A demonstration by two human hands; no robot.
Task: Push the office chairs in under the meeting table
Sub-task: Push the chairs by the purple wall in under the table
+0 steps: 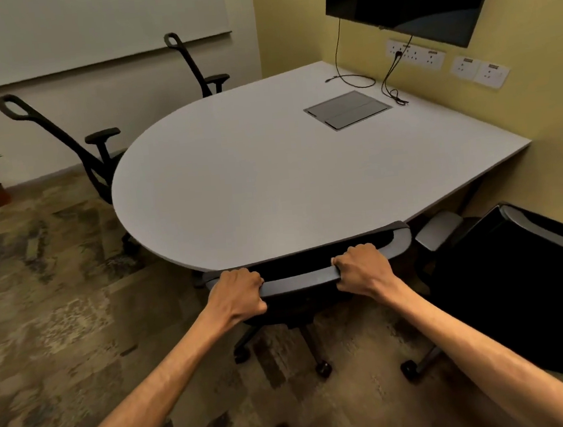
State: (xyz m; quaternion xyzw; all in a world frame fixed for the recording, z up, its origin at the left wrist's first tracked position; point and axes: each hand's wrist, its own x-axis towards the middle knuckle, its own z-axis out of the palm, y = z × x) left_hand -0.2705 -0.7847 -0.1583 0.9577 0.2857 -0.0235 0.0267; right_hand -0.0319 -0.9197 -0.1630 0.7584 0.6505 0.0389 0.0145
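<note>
While both hands (238,295) (361,267) grip chair back (300,280) | grey table (253,181) | patterned carpet (58,303)

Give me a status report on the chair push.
Left hand and right hand both gripping the chair backrest. Backrest at the meeting table edge. Second chair close on the right.

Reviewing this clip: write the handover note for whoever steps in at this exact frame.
Left hand and right hand: both clenched on the top rail of the near chair, whose backrest is at the meeting table edge.
Two far-side chairs, the left one and the back one, look tucked in.
The chair on the right stands out from the table by the wall.
Left: finish this push if needed, then do the right chair.
</note>
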